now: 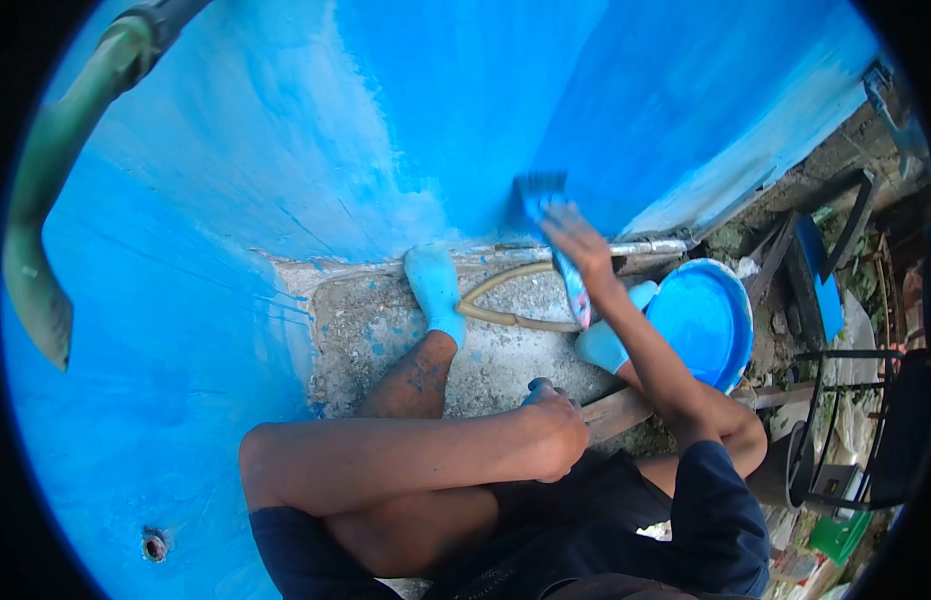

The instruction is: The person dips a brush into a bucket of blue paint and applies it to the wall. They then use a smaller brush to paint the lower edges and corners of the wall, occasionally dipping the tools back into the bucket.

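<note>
My right hand (pixel 583 248) is closed around a paintbrush (pixel 542 190), its bristles blurred against the blue wall (pixel 466 90). The brush's paint-smeared lower part (pixel 570 285) hangs below my fingers. Just right of my right forearm stands a round tub (pixel 750 315) with bright blue paint inside. My left hand (pixel 558 432) is curled in front of my body, over my lap, with blue paint on a fingertip. Its palm faces away, so I cannot tell what it holds. A wooden board (pixel 618 415) lies right beside it.
My feet, in light blue coverings (pixel 432 290), rest on the paint-spotted concrete (pixel 366 330). Between them lies a bent beige hose (pixel 473 300). A green pipe (pixel 44 215) crosses the upper left. A black metal frame (pixel 836 430) and a green container (pixel 839 536) are at right.
</note>
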Available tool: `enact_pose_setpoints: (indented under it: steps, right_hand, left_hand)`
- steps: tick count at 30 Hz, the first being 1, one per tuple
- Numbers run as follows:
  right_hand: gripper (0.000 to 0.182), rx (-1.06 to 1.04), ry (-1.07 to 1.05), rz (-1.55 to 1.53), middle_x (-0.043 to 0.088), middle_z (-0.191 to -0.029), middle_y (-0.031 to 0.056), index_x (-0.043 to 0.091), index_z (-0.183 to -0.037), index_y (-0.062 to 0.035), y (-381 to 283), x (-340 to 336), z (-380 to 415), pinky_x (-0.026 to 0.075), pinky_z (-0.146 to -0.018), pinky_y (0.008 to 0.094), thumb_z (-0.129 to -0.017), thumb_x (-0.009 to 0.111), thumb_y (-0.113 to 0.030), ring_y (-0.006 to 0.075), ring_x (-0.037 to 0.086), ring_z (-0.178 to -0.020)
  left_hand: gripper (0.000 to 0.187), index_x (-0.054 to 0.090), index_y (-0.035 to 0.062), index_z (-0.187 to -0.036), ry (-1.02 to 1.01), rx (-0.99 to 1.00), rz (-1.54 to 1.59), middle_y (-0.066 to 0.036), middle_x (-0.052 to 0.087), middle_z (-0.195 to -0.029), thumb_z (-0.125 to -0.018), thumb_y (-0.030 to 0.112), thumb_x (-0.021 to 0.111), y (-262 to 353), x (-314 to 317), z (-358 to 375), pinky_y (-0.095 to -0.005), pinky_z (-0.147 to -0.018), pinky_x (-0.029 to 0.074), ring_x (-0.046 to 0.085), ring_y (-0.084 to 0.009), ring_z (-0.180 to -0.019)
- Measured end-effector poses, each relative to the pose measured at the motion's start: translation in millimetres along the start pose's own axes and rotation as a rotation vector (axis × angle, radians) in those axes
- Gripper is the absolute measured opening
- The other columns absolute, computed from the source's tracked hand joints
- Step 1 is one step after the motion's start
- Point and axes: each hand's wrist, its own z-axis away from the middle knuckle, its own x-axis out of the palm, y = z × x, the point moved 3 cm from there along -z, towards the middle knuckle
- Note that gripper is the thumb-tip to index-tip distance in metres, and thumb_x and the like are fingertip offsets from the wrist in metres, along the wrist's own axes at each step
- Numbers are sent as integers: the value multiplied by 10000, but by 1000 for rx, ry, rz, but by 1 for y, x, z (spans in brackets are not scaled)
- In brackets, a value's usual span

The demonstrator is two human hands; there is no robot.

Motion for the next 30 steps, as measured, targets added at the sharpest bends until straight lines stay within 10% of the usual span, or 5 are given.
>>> enact_pose_setpoints:
  steps: [3, 9, 19, 26, 30]
  right_hand:
    - [517, 80, -280, -27, 530, -1374, 106, 567, -1317, -156, 3, 46, 57, 413, -1072, 443, -827, 540, 7, 293, 504, -1271]
    - [514, 143, -569, -36, 513, -1391, 98, 530, -1351, -166, 7, 51, 48, 429, -1064, 406, -855, 501, -34, 293, 463, -1307]
    - [235, -149, 672, 135, 682, -1087, 171, 712, -1011, -18, -67, -108, -111, 509, -939, 444, -779, 682, 8, 334, 663, -1036]
    - [515, 118, -470, -140, 537, -1355, 137, 521, -1347, -111, -16, 26, 34, 426, -1041, 408, -847, 464, -3, 318, 522, -1242]
    - [542, 175, -398, -239, 543, -1322, 206, 536, -1325, -109, -29, -7, 80, 455, -977, 424, -787, 600, -112, 369, 554, -1184]
  left_hand:
    - [392, 701, 49, -1057, 101, -14, -61, -117, 676, -1106, -718, 242, 734, 3, 7, -7, -471, -863, 442, 624, -264, -1064]
    - [507, 559, 47, -1270, -91, 36, 4, -188, 571, -1197, -875, 359, 623, 4, -4, 2, -474, -957, 400, 535, -337, -1137]
    - [385, 697, 77, -1038, 111, 22, 43, -123, 685, -1067, -790, 371, 700, 0, 7, 2, -440, -835, 471, 643, -293, -1029]
    - [613, 453, 55, -1342, -20, -26, -50, -214, 526, -1271, -895, 459, 568, -5, -8, 7, -505, -953, 424, 528, -376, -1174]
    - [664, 392, 63, -1398, -21, -32, -43, -228, 508, -1291, -906, 483, 541, -9, -8, 10, -499, -986, 425, 504, -406, -1203]
